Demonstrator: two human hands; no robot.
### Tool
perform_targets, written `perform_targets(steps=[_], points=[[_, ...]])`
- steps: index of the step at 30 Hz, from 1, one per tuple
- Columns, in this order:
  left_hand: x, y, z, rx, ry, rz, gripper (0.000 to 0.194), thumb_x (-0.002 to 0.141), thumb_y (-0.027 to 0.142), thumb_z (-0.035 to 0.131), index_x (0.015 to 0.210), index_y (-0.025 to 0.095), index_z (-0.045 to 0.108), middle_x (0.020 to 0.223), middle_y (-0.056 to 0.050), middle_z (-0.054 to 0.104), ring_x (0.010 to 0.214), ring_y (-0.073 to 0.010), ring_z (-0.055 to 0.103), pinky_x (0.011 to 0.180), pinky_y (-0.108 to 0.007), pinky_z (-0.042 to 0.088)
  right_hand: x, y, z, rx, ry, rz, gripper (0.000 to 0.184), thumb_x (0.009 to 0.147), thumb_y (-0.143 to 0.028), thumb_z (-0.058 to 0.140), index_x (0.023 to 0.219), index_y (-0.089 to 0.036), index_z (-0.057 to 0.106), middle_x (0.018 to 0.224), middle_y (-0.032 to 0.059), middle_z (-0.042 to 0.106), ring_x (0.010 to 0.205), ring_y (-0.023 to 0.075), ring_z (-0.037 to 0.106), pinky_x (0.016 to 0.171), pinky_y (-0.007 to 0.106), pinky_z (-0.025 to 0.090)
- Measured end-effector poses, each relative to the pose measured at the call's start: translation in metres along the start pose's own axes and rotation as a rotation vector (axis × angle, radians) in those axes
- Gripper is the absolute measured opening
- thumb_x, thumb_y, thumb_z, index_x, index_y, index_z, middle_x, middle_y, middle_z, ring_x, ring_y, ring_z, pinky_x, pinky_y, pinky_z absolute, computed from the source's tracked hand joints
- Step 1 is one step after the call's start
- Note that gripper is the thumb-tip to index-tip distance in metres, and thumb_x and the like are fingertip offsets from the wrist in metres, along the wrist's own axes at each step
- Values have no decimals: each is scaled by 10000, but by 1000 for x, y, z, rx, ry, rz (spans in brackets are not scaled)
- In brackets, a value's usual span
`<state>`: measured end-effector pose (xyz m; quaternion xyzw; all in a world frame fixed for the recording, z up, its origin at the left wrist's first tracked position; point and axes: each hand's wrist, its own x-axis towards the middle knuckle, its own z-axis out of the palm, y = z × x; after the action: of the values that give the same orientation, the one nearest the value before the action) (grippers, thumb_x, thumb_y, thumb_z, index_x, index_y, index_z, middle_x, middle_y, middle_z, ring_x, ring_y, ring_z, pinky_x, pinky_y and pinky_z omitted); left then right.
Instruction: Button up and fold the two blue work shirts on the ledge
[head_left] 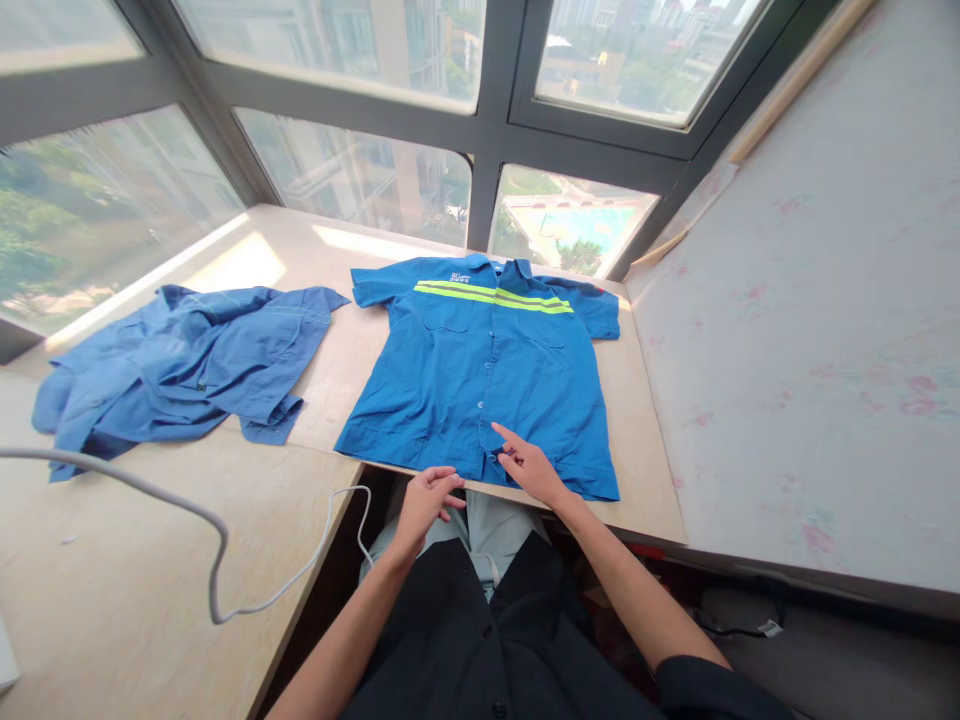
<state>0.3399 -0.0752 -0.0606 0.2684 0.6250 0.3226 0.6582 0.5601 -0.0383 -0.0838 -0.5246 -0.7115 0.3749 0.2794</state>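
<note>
A blue short-sleeved work shirt lies spread front up, its collar toward the window. A yellow-green reflective band crosses its chest, and small buttons run down the front. My right hand is over the bottom of the button placket, index finger stretched out and thumb apart beside the hem. No held thing shows in it. Left of that, my left hand hovers at the front edge near the hem, with loosely bent, parted fingers and nothing visible in them.
Another blue garment lies crumpled on the left of the pale wooden surface. A grey cable loops across the left front. Windows stand behind, and a flower-patterned wall rises on the right.
</note>
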Motion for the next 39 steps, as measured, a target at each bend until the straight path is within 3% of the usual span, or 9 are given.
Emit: perform_targets(steps=[4, 8, 12, 17, 22, 28, 31, 39], points=[[-7, 12, 1, -276, -59, -180, 304, 797, 275, 684, 1039, 142, 557, 1141, -178, 690, 674, -197, 723, 411, -194, 455, 1, 3, -2, -135, -78, -203, 471, 966, -184, 371, 1400, -243, 543, 970, 55, 628, 871, 157, 601, 852, 303, 515], [-20, 18, 0, -341, -140, -245, 260, 795, 280, 670, 987, 155, 545, 1219, -180, 653, 770, -237, 737, 461, -230, 508, 2, 4, -3, -190, -113, -250, 450, 978, -166, 371, 1360, -271, 585, 983, 51, 624, 881, 145, 610, 832, 270, 518], [-24, 22, 2, -406, -91, -281, 149, 834, 216, 596, 950, 145, 535, 1216, -183, 648, 800, -225, 734, 492, -234, 519, 0, 4, -4, -288, -156, -256, 526, 946, -112, 382, 1427, -285, 508, 1058, 53, 622, 886, 139, 612, 812, 250, 519], [-22, 22, 12, -490, -8, -234, 85, 877, 161, 542, 947, 147, 495, 1196, -195, 652, 791, -203, 729, 528, -242, 532, 0, 6, -3, -272, -185, -288, 490, 920, -90, 407, 1340, -249, 603, 1055, 68, 645, 892, 150, 622, 809, 263, 521], [-19, 14, 20, -528, 51, -194, 264, 846, 138, 598, 1080, 162, 480, 1167, -186, 665, 745, -183, 723, 514, -220, 508, -1, 0, -2, -125, -106, -222, 358, 932, -185, 505, 1254, -210, 657, 1001, 68, 704, 886, 167, 647, 839, 297, 525], [-18, 16, 25, -683, 85, -236, 66, 861, 93, 516, 897, 149, 515, 1146, -163, 669, 841, -164, 712, 596, -217, 534, -3, 4, 1, -12, -49, -122, 300, 915, -280, 572, 1178, -206, 694, 995, 67, 727, 810, 167, 660, 785, 296, 532], [-20, 19, 32, -712, 90, -246, 80, 875, 100, 482, 822, 144, 523, 1172, -159, 648, 868, -161, 700, 615, -223, 536, -3, 9, 2, 67, -8, -64, 253, 905, -295, 593, 1102, -200, 722, 983, 62, 734, 780, 165, 663, 758, 290, 530], [-28, 23, 45, -715, 125, -264, 128, 858, 66, 502, 918, 177, 475, 1139, -129, 657, 774, -141, 690, 571, -223, 515, -3, 10, 0, 213, 48, -9, 194, 902, -335, 616, 971, -198, 735, 878, 39, 722, 679, 149, 655, 722, 281, 519]])
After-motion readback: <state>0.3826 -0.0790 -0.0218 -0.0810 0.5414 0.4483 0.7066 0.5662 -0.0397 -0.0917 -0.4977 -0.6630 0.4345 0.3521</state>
